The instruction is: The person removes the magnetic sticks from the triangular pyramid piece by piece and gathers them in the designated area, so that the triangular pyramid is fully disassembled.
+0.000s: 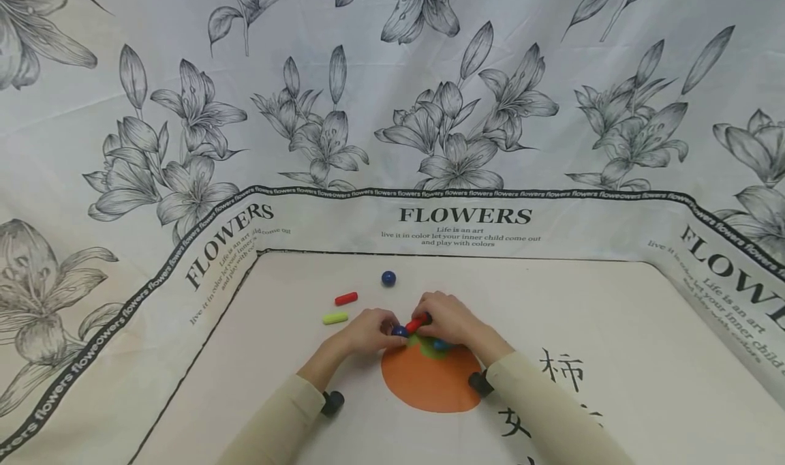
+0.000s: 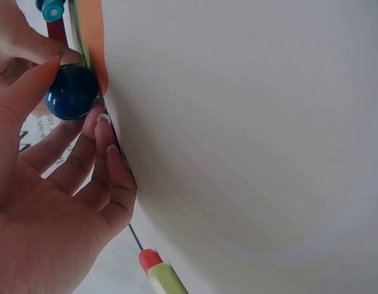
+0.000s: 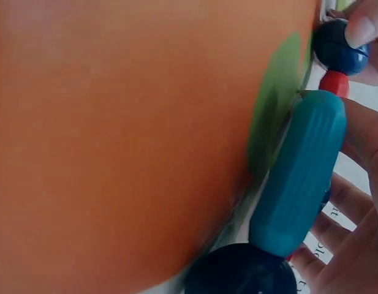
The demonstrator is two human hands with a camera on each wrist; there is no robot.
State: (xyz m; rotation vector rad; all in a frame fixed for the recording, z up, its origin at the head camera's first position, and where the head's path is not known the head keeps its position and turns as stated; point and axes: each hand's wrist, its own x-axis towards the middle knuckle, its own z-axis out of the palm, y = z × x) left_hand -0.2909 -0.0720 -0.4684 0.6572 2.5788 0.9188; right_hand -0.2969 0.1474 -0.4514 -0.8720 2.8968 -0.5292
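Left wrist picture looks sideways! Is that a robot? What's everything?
No robot: these are a person's bare hands, the left hand and right hand. The widest picture is from a head camera, looking forward and down. The left-wrist camera and right-wrist camera took the close, tilted ones. On the white surface, which has an orange fruit on it, lie a blue ball, a red rod and a yellow-green rod. The left hand pinches another blue ball; the right hand holds another red rod, seemingly touching it. A teal rod is near the right hand.
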